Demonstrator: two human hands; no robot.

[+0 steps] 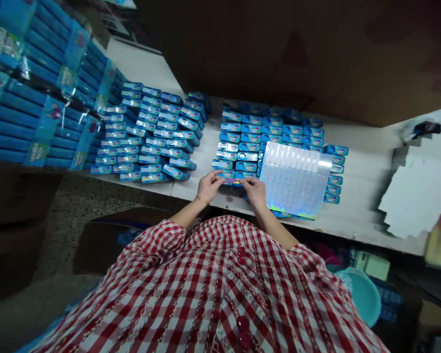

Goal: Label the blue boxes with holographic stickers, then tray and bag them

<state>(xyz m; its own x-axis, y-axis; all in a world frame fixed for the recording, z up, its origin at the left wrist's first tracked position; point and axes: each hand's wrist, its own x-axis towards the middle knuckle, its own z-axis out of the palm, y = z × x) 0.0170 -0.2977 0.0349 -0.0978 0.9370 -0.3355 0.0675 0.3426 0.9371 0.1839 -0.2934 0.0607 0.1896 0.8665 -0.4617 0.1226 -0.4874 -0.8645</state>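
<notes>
Between my two hands a thin, shiny strip with a rainbow sheen is stretched, probably a sticker. My left hand pinches its left end and my right hand pinches the other. Just beyond the strip stand rows of small blue boxes on the white table. Beside my right hand a silvery holographic sticker sheet lies over part of these boxes. Its upper part looks plainer than the patterned lower part.
More blue boxes stand in rows on the left, next to wrapped stacks of blue packs. A large brown cardboard box rises at the back. White paper sheets lie on the right. Below the table edge sits a turquoise basin.
</notes>
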